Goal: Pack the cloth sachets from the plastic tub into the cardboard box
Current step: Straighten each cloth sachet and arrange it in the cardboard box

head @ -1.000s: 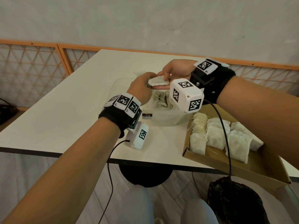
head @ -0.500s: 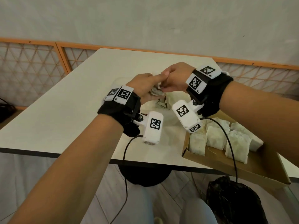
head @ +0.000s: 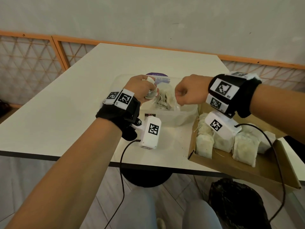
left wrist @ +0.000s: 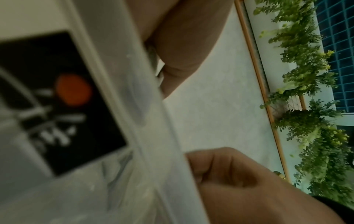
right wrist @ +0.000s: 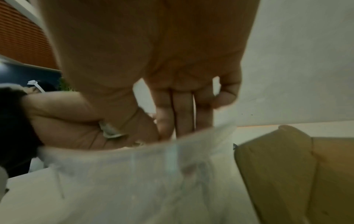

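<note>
At frame centre our left hand [head: 141, 88] grips a crumpled sachet [head: 151, 80] over the tub [head: 177, 116], our right hand [head: 191, 91] is fisted, seemingly empty, box [head: 247, 166] lower right.

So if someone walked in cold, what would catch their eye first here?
Probably the two hands over the clear plastic tub at mid-table: the left hand grips a crumpled cloth sachet, the right hand is fisted beside it. Next, the cardboard box at the right edge, with sachets in rows.

White table [head: 66, 113], black bag [head: 237, 205] under it, lattice fence [head: 24, 60] behind, green plants [left wrist: 310, 106].
</note>
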